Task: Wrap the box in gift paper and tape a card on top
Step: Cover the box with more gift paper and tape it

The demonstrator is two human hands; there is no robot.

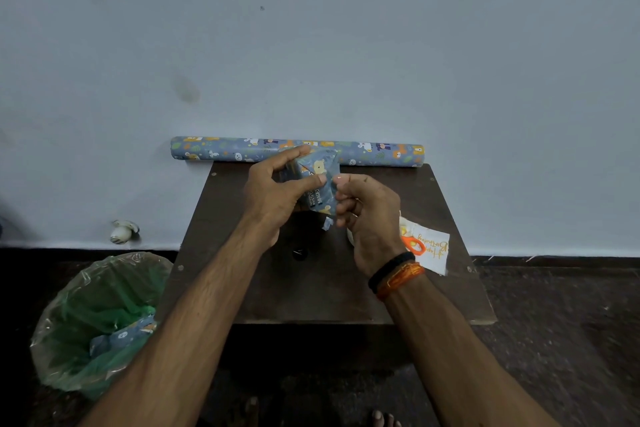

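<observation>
A small box (320,180) partly covered in blue animal-print gift paper is held up above the dark brown table (311,288). My left hand (277,196) grips it from the left, thumb on its front face and fingers over the top. My right hand (367,215) is curled at the box's right edge, its fingertips pinching the paper there. A loose paper scrap or tape end (327,222) hangs below the box. A white "Happy Birthday" card (433,253) lies on the table to the right, partly under orange-handled scissors (414,246).
The gift paper roll (242,149) lies along the table's far edge against the wall. A bin lined with a green bag (93,319), holding paper offcuts, stands on the floor at the left. A white object (123,230) sits by the wall.
</observation>
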